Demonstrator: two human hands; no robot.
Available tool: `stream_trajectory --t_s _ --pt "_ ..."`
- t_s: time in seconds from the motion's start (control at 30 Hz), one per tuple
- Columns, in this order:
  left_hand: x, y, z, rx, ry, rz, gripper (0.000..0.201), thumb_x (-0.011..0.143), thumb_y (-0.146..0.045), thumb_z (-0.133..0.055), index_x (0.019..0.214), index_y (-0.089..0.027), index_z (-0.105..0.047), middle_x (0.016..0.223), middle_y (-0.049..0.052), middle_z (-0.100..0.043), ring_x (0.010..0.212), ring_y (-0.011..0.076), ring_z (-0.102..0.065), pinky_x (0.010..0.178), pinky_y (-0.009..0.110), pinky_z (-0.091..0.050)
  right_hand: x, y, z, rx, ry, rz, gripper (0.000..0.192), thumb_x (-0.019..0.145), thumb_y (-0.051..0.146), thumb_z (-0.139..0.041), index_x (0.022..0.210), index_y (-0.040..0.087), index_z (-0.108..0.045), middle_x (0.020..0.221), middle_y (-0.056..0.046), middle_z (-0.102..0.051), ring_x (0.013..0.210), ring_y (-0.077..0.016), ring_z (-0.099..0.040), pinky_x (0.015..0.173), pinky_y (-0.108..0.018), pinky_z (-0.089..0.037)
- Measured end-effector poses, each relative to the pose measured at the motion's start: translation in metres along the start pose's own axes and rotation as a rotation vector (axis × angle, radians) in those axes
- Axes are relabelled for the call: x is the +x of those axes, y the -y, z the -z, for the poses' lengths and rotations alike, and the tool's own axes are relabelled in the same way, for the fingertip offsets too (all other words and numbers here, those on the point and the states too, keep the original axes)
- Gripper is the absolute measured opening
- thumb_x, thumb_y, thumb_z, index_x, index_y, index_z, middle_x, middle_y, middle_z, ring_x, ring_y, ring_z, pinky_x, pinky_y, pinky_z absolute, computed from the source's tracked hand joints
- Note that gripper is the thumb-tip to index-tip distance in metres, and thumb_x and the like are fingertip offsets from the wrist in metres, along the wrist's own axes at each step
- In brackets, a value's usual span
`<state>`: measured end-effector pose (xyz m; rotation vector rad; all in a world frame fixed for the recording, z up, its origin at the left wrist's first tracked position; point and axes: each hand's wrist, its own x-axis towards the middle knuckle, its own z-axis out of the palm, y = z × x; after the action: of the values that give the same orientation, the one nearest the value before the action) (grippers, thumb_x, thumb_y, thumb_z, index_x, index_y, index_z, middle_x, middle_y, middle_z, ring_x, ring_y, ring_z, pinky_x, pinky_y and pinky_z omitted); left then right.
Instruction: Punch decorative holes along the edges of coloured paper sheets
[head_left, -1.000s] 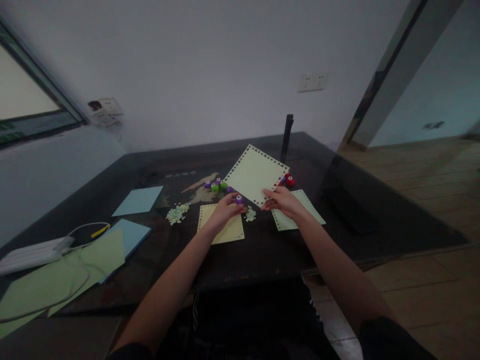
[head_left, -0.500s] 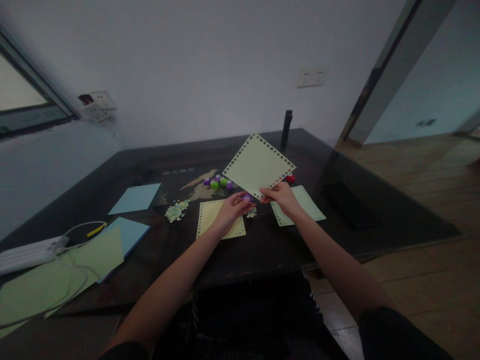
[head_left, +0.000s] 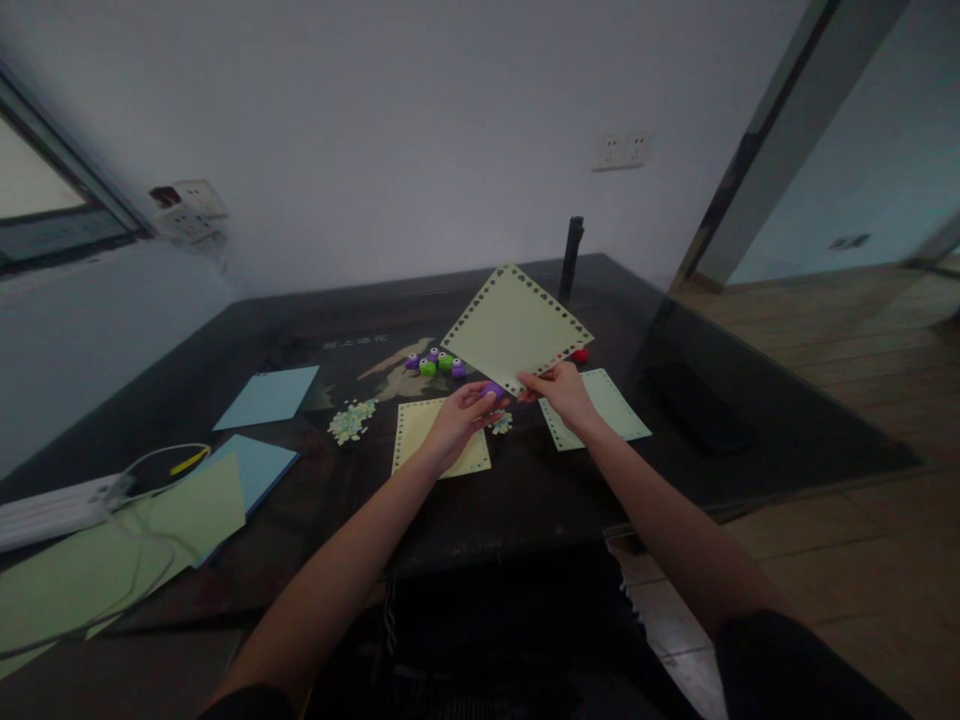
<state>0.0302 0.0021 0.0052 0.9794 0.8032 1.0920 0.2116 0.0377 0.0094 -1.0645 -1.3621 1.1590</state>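
Note:
My left hand (head_left: 459, 422) is closed round a small purple paper punch (head_left: 492, 390), partly covered by the fingers. My right hand (head_left: 561, 392) pinches the lower right edge of a pale yellow-green paper sheet (head_left: 517, 325). That sheet is raised and turned cornerwise, with small punched shapes lining its edges. Its lowest corner is close to the punch; whether the paper sits in the slot I cannot tell. Beneath my left hand lies a yellow punched sheet (head_left: 415, 430), and below my right hand a pale green punched sheet (head_left: 600, 405). Between them is a small heap of paper cut-outs (head_left: 502, 424).
Several purple and green punches (head_left: 435, 364) stand behind, with a red punch (head_left: 580, 356) to the right. Paper cut-outs (head_left: 350, 422) lie left. Blue sheet (head_left: 270, 396), green sheets (head_left: 97, 555), a white power strip (head_left: 56, 510) and its cable occupy the left side. A black upright post (head_left: 571, 258) stands at the back.
The purple punch in my left hand has turned slightly and shows more. The raised sheet has tilted a little. Both hands keep their hold.

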Motion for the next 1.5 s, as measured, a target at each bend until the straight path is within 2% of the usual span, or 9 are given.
stream_trajectory --t_s 0.17,0.57,0.73,0.87,1.03,1.27,1.5 --pt "-0.0001 -0.0001 -0.0003 0.009 -0.015 0.001 0.031 0.072 -0.026 -0.071 0.098 -0.015 -0.058 0.097 0.008 -0.066 0.091 0.0179 -0.065 0.086 0.034 -0.049 -0.0007 0.0003 0.0 -0.005 0.003 0.006 0.032 0.061 0.042 -0.073 0.067 0.012 -0.063 0.053 -0.006 -0.064 0.048 -0.0156 -0.06 0.052 -0.029 -0.051" --pt "0.0007 0.0014 -0.0019 -0.038 -0.014 -0.022 0.034 0.07 -0.025 -0.074 0.096 -0.013 -0.056 0.093 0.008 -0.067 0.09 0.0181 -0.066 0.091 0.036 -0.046 -0.0022 -0.0006 -0.0006 -0.043 0.028 0.034 0.03 0.064 0.04 -0.071 0.07 0.012 -0.064 0.055 -0.006 -0.065 0.049 -0.0166 -0.06 0.052 -0.029 -0.05" --pt "0.0017 0.0037 -0.0018 -0.04 -0.024 -0.014 0.034 0.066 -0.028 -0.076 0.09 -0.013 -0.058 0.088 0.005 -0.067 0.083 0.0163 -0.066 0.09 0.035 -0.047 -0.0039 0.0007 -0.0023 -0.136 0.07 0.059 0.029 0.066 0.04 -0.071 0.068 0.012 -0.063 0.052 -0.004 -0.062 0.043 -0.0145 -0.055 0.043 -0.026 -0.043" --pt "0.0002 0.0024 -0.002 0.037 -0.012 0.0 0.034 0.067 -0.033 -0.075 0.091 -0.014 -0.061 0.09 0.005 -0.067 0.08 0.0145 -0.064 0.082 0.03 -0.048 -0.0046 -0.0015 -0.0037 -0.203 0.077 0.066 0.027 0.068 0.039 -0.068 0.07 0.012 -0.064 0.049 -0.002 -0.059 0.042 -0.0133 -0.052 0.043 -0.024 -0.039" --pt "-0.0004 0.0009 -0.0016 0.122 -0.056 0.007 0.035 0.065 -0.04 -0.075 0.087 -0.015 -0.064 0.086 0.005 -0.065 0.077 0.0134 -0.061 0.069 0.026 -0.045 -0.0063 -0.0003 -0.0056 -0.265 0.083 0.066 0.025 0.071 0.037 -0.066 0.068 0.012 -0.062 0.049 -0.002 -0.058 0.042 -0.0122 -0.052 0.044 -0.023 -0.039" --pt "0.0005 0.0025 -0.0024 0.047 -0.067 0.007 0.033 0.062 -0.037 -0.077 0.082 -0.013 -0.064 0.08 0.003 -0.063 0.075 0.0127 -0.059 0.071 0.027 -0.047 -0.0068 -0.0004 -0.0064 -0.304 0.079 0.068 0.021 0.072 0.033 -0.064 0.066 0.013 -0.061 0.053 -0.003 -0.061 0.043 -0.0129 -0.053 0.046 -0.024 -0.042" --pt "0.0009 0.0028 -0.0039 0.021 -0.07 0.001 0.032 0.061 -0.034 -0.078 0.082 -0.012 -0.067 0.083 0.005 -0.064 0.073 0.0113 -0.059 0.073 0.027 -0.048 -0.0061 -0.0058 -0.0086 -0.293 0.084 0.113 0.022 0.071 0.035 -0.065 0.067 0.014 -0.061 0.057 -0.004 -0.064 0.045 -0.0133 -0.054 0.046 -0.024 -0.044"
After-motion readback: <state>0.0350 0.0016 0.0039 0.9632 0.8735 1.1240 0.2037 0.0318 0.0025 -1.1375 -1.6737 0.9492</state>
